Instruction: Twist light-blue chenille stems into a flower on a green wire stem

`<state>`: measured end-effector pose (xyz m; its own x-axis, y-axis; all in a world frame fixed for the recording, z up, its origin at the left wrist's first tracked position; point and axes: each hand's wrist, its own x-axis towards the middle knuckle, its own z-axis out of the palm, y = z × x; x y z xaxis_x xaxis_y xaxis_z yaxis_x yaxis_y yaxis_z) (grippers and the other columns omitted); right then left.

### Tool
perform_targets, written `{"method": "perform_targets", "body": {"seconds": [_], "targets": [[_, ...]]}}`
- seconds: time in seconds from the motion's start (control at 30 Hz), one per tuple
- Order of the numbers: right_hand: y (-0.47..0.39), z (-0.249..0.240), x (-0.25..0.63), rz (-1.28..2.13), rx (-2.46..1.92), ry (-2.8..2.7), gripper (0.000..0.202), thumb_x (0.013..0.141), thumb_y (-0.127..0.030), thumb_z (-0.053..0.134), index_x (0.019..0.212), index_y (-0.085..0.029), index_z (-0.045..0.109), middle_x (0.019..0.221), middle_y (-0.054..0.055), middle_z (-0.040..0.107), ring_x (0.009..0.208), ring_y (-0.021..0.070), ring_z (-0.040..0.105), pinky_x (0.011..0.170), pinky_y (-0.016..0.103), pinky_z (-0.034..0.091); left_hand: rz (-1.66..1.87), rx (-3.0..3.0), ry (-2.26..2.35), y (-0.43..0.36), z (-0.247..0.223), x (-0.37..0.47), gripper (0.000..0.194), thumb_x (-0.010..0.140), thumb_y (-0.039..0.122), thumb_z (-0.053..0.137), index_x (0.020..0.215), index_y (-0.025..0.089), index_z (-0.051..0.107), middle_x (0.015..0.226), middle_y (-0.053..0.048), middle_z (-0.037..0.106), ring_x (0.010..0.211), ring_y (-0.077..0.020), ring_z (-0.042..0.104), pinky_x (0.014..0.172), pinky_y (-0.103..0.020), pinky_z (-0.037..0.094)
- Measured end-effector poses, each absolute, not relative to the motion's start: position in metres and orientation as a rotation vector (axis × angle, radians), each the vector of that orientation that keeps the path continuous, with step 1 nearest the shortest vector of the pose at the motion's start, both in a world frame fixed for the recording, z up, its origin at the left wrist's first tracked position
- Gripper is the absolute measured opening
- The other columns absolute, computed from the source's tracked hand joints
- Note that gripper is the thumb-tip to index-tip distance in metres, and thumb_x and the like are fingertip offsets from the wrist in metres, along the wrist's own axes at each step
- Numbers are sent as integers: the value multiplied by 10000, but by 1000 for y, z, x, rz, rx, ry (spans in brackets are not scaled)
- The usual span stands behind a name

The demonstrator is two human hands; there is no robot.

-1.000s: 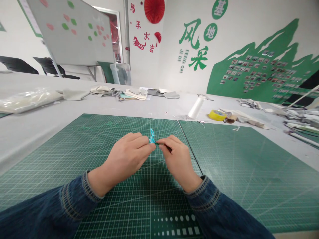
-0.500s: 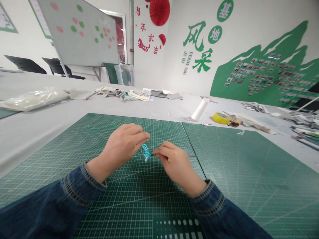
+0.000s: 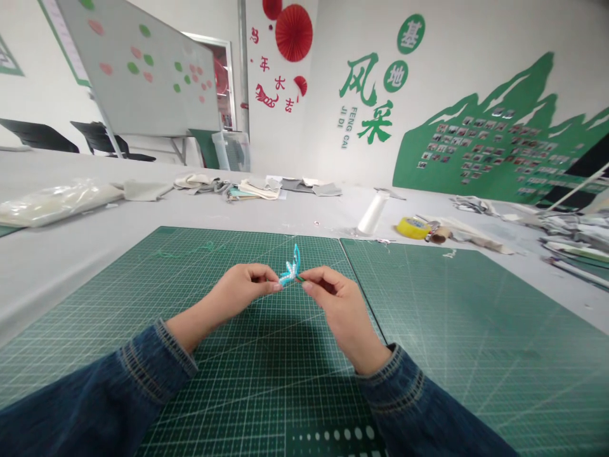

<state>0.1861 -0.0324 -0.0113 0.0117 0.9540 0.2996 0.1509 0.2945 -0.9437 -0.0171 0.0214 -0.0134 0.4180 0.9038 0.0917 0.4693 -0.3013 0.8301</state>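
Note:
A small blue and white flower-like piece (image 3: 292, 271), with looped petals and a short green stem, is held up above the green cutting mat (image 3: 266, 355). My right hand (image 3: 335, 304) pinches the dark green stem between thumb and forefinger, at the piece's right side. On the other side, my left hand (image 3: 242, 289) has thumb and forefinger closed on the tip of a blue petal. One narrow blue loop points upward between the hands. What the piece is made of is too small to tell for sure.
A second green mat (image 3: 457, 317) adjoins on the right. Beyond lie a white cone (image 3: 372, 214), yellow tape roll (image 3: 413, 228), cardboard tube (image 3: 440, 235), fabric scraps (image 3: 259, 188) and a plastic-wrapped bundle (image 3: 57, 202). Loose green thread (image 3: 204, 246) lies on the mat's far left.
My left hand has come down from above the blue piece and now pinches a petal. The piece has turned, its loops showing more spread. The view has shifted slightly.

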Motion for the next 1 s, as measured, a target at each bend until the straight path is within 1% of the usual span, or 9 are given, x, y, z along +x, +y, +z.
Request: {"method": "perform_targets", "body": {"seconds": [0.1,0.2,0.3,0.33,0.43,0.5,0.57,0.77,1.0], "targets": [[-31,-13,188,878,-1110,-1272,68,803,-215,667,853,-213,713,765,-7,658,718,156,569,684,302,433,690,1949,1086,12,-11,-8,171,828,347,649,787,198,721,716,19,681,682,-154,585,658,-271,429],[-30,-14,189,834,-1154,-1255,130,805,-205,649,907,-216,730,711,-17,623,669,154,549,645,298,430,661,2135,1019,0,-7,0,126,862,260,623,806,209,722,725,25,688,682,-145,598,660,-265,433],[-30,-14,190,695,-1228,-1359,168,819,-168,624,920,-216,751,764,5,655,702,167,570,668,310,439,750,2425,915,-13,-3,4,143,903,180,589,838,213,713,804,19,706,770,-143,623,726,-269,443],[-30,-15,191,612,-1247,-1416,171,827,-156,616,908,-215,754,780,11,660,712,169,575,673,312,439,791,2538,884,-16,-2,5,157,920,175,574,847,209,708,801,13,699,773,-147,616,725,-274,440],[-31,-16,192,347,-1284,-1582,202,864,-130,584,920,-224,753,778,9,634,699,165,569,656,303,428,901,2902,843,-23,3,3,220,965,173,507,850,189,695,691,1,617,674,-160,539,643,-301,400],[-31,-18,192,250,-1311,-1670,221,886,-117,564,939,-229,746,804,11,628,720,162,584,672,299,436,964,3084,853,-25,7,-1,239,971,149,478,867,179,692,656,-1,567,634,-168,487,616,-318,374],[-32,-19,192,207,-1342,-1744,230,901,-110,553,950,-233,740,841,16,633,755,164,601,706,300,449,1046,3177,885,-25,11,-5,228,967,131,476,909,172,692,662,-4,556,630,-172,465,612,-325,367],[-37,-19,186,170,-1323,-1944,244,941,-120,519,972,-235,732,863,26,627,783,170,600,732,303,464,1155,3245,1018,-18,18,-16,192,969,165,502,988,184,692,696,-8,571,647,-175,455,626,-334,373],[-38,-17,185,247,-1192,-2182,237,942,-113,531,966,-237,732,872,19,638,793,160,607,729,290,475,987,3217,1105,-6,17,-25,223,984,227,496,930,204,710,707,-14,577,685,-180,494,659,-331,387]]}}
